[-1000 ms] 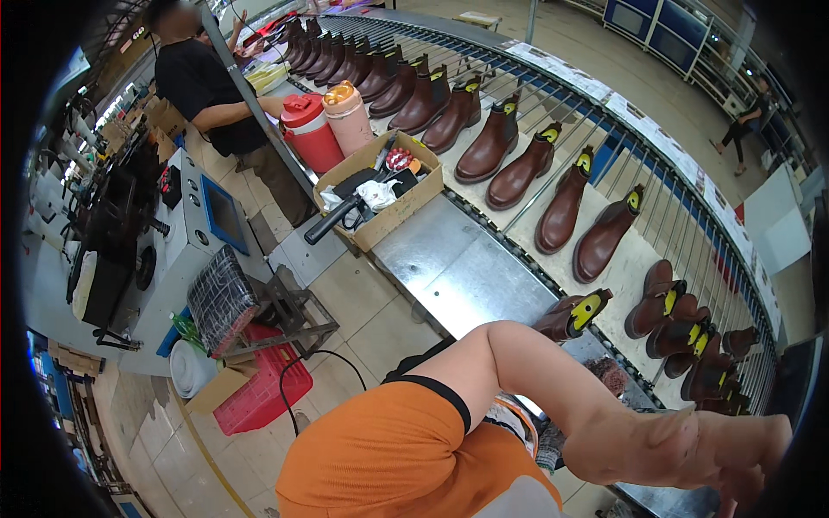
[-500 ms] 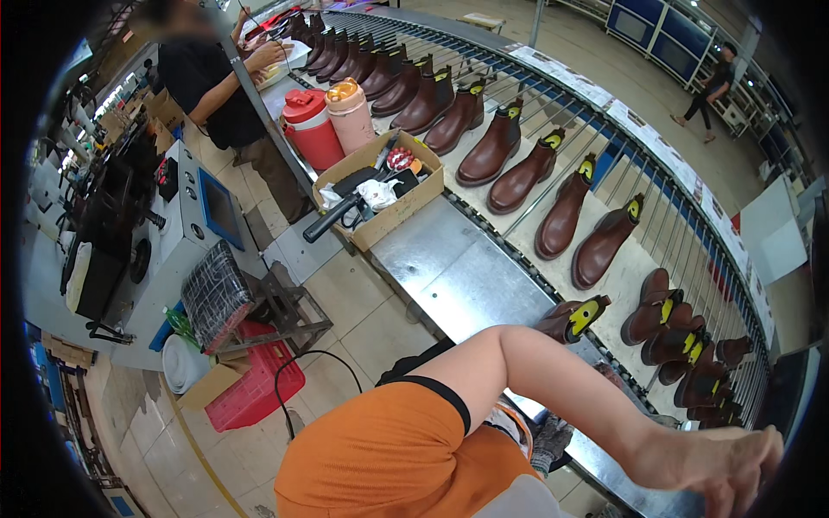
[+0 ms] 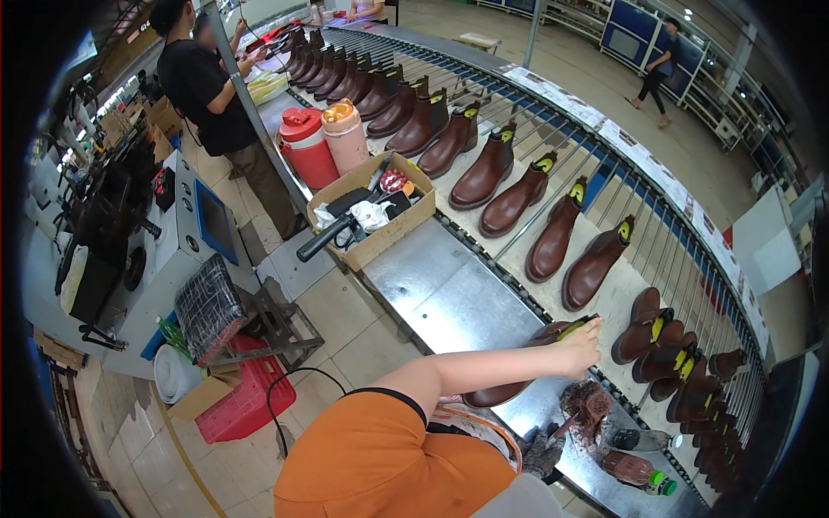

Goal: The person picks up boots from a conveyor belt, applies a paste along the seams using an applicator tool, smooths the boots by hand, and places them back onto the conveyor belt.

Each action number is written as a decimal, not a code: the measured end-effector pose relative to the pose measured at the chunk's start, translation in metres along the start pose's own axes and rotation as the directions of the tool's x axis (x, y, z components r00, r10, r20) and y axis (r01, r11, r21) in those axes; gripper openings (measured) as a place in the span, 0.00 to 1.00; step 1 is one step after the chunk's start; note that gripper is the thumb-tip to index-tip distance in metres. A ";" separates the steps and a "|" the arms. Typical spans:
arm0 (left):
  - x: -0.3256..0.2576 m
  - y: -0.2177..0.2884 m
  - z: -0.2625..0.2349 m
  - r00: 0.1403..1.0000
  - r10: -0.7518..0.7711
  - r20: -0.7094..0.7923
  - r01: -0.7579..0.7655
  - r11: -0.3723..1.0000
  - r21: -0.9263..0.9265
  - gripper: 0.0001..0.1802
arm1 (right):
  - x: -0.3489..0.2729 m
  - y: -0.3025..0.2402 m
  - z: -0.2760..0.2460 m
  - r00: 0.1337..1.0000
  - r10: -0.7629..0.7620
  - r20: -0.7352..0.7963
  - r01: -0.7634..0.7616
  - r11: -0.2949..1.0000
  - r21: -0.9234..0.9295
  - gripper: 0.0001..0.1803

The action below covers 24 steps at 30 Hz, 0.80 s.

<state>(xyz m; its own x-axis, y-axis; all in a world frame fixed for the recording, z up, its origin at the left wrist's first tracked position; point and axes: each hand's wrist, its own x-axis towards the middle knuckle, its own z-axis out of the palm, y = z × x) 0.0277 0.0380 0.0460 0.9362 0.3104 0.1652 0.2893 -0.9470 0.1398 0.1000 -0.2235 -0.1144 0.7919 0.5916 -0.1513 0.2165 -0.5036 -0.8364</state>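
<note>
My bare left hand (image 3: 579, 350) is closed at the top of a brown ankle boot (image 3: 496, 395) on the metal ledge. My forearm covers the boot's middle, so only parts show above and below it. Yellow lining shows beside my fingers. My right hand (image 3: 542, 453), in a dirty grey glove, is low over the ledge, its fingers curled around a thin brown piece that I cannot make out. Just beyond it lies a brown-stained, shaggy clump (image 3: 587, 404). Bottles (image 3: 635, 469) with green caps lie beside a clear bottle (image 3: 641, 440) with dark contents.
Brown boots (image 3: 596, 263) stand in a row along the curved rod conveyor (image 3: 656, 203), with more clustered at right. A cardboard box (image 3: 393, 211) of tools and two jugs (image 3: 311, 155) edge the ledge. Left are a machine (image 3: 194, 207) and a red crate (image 3: 250, 401). Co-workers stand farther off.
My left hand has come back from the far lower right to the boot on the ledge. The gloved right hand, clump and bottles now show more fully. A distant person has walked on.
</note>
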 end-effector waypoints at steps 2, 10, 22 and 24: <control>0.001 -0.004 -0.001 0.998 -0.017 -0.062 0.008 0.990 -0.141 0.30 | 0.005 0.017 0.003 0.998 -0.058 -0.004 0.058 0.998 0.023 0.23; -0.004 -0.003 -0.009 0.994 -0.058 -0.093 0.036 0.975 -0.220 0.27 | 0.006 0.004 0.003 0.996 0.013 0.085 -0.021 0.996 0.087 0.20; -0.007 0.002 -0.010 0.990 -0.062 -0.123 0.038 0.981 -0.191 0.23 | 0.003 0.007 0.003 1.000 -0.001 0.015 0.001 0.999 0.032 0.22; -0.006 0.002 -0.009 0.989 -0.064 -0.132 0.037 0.980 -0.198 0.23 | 0.004 0.002 -0.001 0.999 0.029 0.038 -0.029 1.000 -0.007 0.22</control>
<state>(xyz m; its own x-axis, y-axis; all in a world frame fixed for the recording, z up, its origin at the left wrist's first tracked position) 0.0210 0.0347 0.0543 0.8811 0.3785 0.2835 0.2783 -0.8997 0.3363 0.1043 -0.2227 -0.1163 0.7757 0.6002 -0.1954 0.1973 -0.5246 -0.8282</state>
